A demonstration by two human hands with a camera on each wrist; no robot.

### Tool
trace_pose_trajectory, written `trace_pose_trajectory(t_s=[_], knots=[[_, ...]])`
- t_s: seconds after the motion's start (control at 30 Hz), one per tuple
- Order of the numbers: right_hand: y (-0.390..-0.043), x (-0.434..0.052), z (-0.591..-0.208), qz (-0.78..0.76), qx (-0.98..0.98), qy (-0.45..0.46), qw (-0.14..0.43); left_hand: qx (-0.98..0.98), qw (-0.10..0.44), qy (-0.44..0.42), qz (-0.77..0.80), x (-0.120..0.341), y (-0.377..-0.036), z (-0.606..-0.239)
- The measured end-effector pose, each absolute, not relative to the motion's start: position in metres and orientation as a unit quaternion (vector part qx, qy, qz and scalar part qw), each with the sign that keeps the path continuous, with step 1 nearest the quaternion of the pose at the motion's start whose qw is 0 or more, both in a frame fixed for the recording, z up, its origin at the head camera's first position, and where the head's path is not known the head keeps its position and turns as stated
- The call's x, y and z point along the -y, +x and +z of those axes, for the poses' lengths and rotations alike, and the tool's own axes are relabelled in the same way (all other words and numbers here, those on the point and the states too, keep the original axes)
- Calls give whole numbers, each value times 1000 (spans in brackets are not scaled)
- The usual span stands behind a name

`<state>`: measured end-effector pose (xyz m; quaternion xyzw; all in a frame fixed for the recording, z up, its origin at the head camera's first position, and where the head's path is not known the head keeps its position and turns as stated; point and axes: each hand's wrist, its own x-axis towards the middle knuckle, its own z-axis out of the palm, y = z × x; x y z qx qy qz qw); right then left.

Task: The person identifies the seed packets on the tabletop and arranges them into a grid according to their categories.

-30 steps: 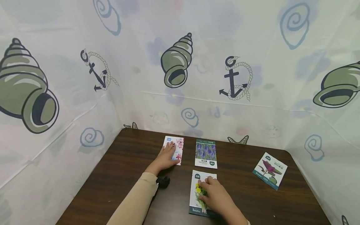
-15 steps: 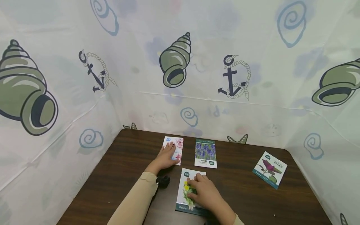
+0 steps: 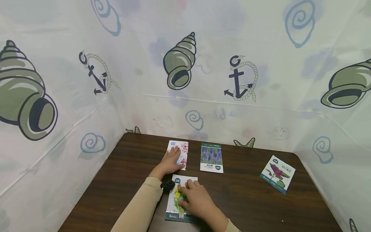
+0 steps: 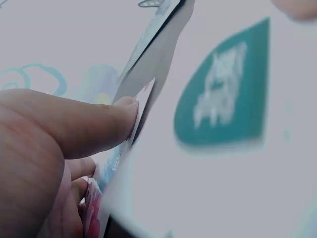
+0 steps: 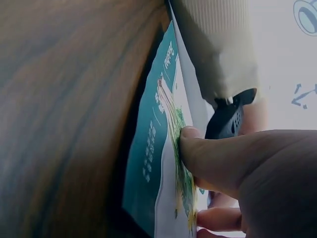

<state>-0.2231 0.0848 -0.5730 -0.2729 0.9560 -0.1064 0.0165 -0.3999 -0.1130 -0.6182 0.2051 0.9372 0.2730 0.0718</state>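
My left hand lies on a white seed packet with pink blossoms at the far left of the table, covering its lower left part. In the left wrist view the thumb presses on that packet's face. Nearer to me, my right hand rests on a white and teal seed packet with yellow flowers and green stalks. Its thumb and fingers touch the printed face in the right wrist view, and the palm hides the packet's right side. That packet's upper left corner meets the left wrist's black strap.
A purple-flower packet lies just right of the pink one. Farther right, a packet with a magenta plant lies askew on the dark wooden table. A patterned white curtain stands behind the table and at its sides.
My right hand has slid the yellow-flower packet leftward across the table, up to the left wrist. The left hand has stayed on the pink-blossom packet.
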Motion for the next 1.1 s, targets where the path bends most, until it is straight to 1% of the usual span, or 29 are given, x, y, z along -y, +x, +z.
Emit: trace_pose_trajectory(t_s=[0.23, 0.53, 0.77, 0.97, 1.1], knots=[[-216, -74, -574, -103, -951, -290, -4, -937, 69, 207, 272, 113, -397, -618], [-215, -71, -577, -114, -950, -288, -30, -937, 62, 212, 271, 114, -396, -616], [-218, -68, -581, -162, -946, -278, 30, -936, 66, 208, 277, 114, -397, -616], [-225, -76, -590, -238, -915, -323, 32, -935, 71, 205, 279, 114, -396, -614], [-229, -82, -587, -277, -898, -334, 72, -937, 67, 206, 275, 114, -395, -613]])
